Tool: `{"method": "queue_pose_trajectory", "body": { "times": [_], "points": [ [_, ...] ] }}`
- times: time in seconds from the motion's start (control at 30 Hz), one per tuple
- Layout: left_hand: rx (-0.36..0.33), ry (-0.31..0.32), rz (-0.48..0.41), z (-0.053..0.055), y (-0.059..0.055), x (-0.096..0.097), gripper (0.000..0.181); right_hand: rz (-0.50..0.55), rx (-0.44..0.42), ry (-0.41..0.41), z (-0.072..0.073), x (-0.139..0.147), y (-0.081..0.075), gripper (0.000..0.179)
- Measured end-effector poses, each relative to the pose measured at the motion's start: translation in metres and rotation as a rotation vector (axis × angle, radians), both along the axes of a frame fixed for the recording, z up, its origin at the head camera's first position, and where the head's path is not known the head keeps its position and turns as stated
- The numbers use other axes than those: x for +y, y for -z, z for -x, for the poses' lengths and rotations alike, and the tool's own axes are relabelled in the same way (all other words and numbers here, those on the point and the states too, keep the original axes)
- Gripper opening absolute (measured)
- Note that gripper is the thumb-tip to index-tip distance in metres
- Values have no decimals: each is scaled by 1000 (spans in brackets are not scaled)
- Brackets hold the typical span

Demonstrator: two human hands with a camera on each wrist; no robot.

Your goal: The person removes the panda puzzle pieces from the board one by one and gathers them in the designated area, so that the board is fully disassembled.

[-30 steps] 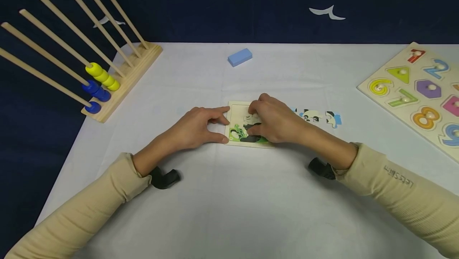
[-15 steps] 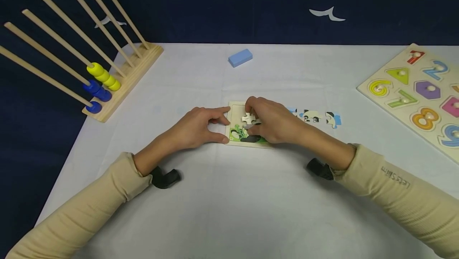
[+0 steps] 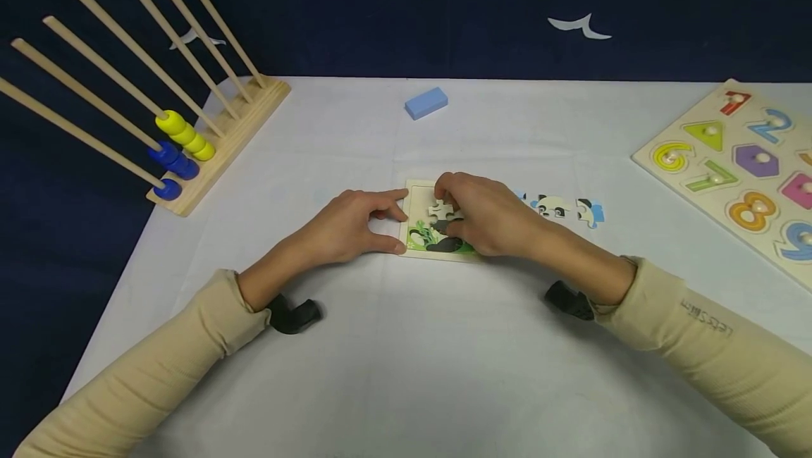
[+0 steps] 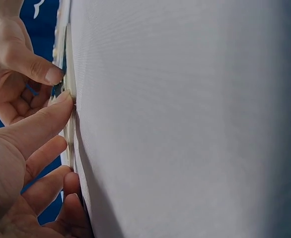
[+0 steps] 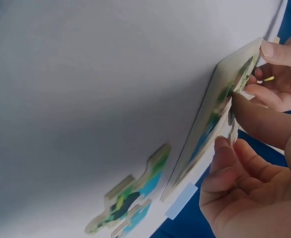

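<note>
A shallow wooden jigsaw puzzle frame [image 3: 416, 194] lies mid-table, its lower part filled with a green and black panda picture. My left hand [image 3: 345, 225] rests at its left side in the head view, thumb at the near corner and fingertips along the edge, fairly straight. Over the frame, my right hand [image 3: 488, 215] pinches a pale jigsaw piece [image 5: 232, 126] between thumb and fingers; the piece is tilted on edge in the right wrist view. The right hand hides the frame's right part. Loose panda jigsaw pieces [image 3: 550, 206] lie just right of that hand.
At the back left stands a wooden bead abacus [image 3: 218, 141] with tall rods and yellow and blue beads. A blue block [image 3: 426, 103] lies behind the frame. To the right is a number and shape peg board [image 3: 732, 162]. A dark curtain [image 3: 380, 14] hangs behind the table.
The right hand has shifted slightly, and the pale piece shows more plainly beside its fingers than a second ago. The left hand stays at the frame's edge.
</note>
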State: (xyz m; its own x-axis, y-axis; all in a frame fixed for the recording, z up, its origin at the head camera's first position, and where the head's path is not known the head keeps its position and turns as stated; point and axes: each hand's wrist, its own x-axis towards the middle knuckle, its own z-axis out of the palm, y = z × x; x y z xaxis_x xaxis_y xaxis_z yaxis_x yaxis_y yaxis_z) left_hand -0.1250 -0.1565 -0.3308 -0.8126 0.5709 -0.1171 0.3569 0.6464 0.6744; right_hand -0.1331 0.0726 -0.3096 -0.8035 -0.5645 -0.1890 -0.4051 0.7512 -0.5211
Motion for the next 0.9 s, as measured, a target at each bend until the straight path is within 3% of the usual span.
{"method": "queue_pose_trajectory", "body": {
  "times": [0.37,0.9],
  "points": [
    [4,1,4,0,-1,1,37,7,57,-17,0,5,0,33],
    [-3,-5,23,-1,-3,1,38,53,72,31,-5,22,-8,33]
  ]
}}
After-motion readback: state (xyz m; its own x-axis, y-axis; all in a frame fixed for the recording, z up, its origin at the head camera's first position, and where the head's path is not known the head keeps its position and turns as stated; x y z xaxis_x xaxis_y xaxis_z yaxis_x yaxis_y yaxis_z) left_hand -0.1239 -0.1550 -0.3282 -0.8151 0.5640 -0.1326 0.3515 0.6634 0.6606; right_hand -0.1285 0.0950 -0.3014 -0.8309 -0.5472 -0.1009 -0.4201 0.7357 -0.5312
